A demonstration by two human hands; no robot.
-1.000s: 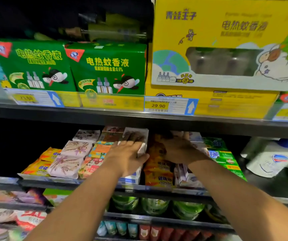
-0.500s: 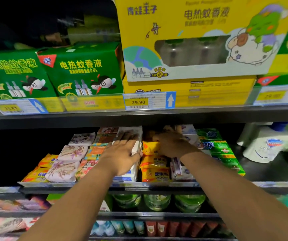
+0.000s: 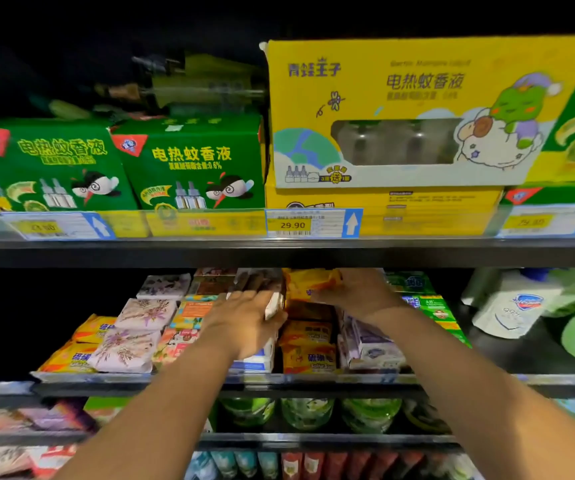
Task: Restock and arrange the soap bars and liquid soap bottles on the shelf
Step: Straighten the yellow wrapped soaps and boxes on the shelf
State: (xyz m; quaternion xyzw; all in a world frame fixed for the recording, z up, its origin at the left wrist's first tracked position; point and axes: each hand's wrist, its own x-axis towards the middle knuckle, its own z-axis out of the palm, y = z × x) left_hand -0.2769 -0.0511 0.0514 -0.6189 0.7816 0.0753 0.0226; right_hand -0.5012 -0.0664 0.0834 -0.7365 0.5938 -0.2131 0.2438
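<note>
Rows of wrapped soap bars fill the middle shelf (image 3: 210,379). My left hand (image 3: 244,320) rests over a white boxed soap bar (image 3: 274,303) atop a stack, thumb on its right side. My right hand (image 3: 355,292) grips a yellow-orange soap packet (image 3: 308,284), lifted above the row of yellow soap packets (image 3: 308,348). Pale floral soap bars (image 3: 130,344) lie to the left, green soap boxes (image 3: 431,306) to the right. Liquid soap refill pouches (image 3: 511,306) lean at the far right.
The upper shelf (image 3: 279,251) hangs close above my hands, carrying green boxes (image 3: 189,164) and a big yellow box (image 3: 400,112) of mosquito liquid. Green bottles (image 3: 307,410) stand on the shelf below. Purple-white soap boxes (image 3: 369,341) sit under my right wrist.
My right hand has lifted a yellow-orange packet up from the yellow row. My left hand stays on the white box stack. The camera view has tilted upward.
</note>
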